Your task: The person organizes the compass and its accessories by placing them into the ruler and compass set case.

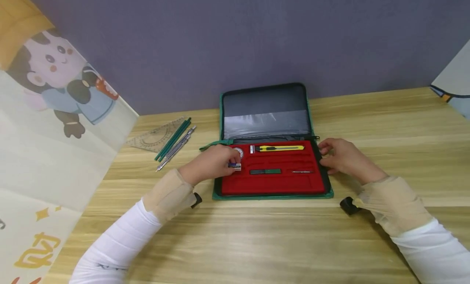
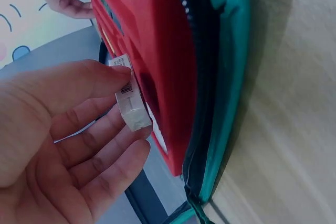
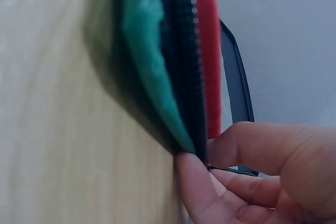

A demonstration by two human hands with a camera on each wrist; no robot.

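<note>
My left hand (image 1: 214, 162) pinches a small white eraser (image 2: 132, 106) between thumb and fingertips, over the left part of the red tray (image 1: 271, 189). A barcode label shows on the eraser in the left wrist view. The tray sits inside an open green zip case (image 1: 328, 194). My right hand (image 1: 343, 158) pinches the case's right edge near the hinge, with fingers on both sides of the zipper in the right wrist view. In the tray lie a yellow utility knife (image 1: 288, 148), a dark green box (image 1: 265, 171), a thin silver piece (image 1: 302, 171) and a white round piece (image 1: 240, 152), partly hidden by my left hand.
Left of the case, a clear set square (image 1: 147, 139) lies beside dark green pencils (image 1: 172, 139) and silver drawing instruments (image 1: 178, 148). The case's black lid (image 1: 264, 102) stands up toward the grey-blue wall (image 1: 257, 35). Wooden tabletop (image 1: 257, 243) extends in front.
</note>
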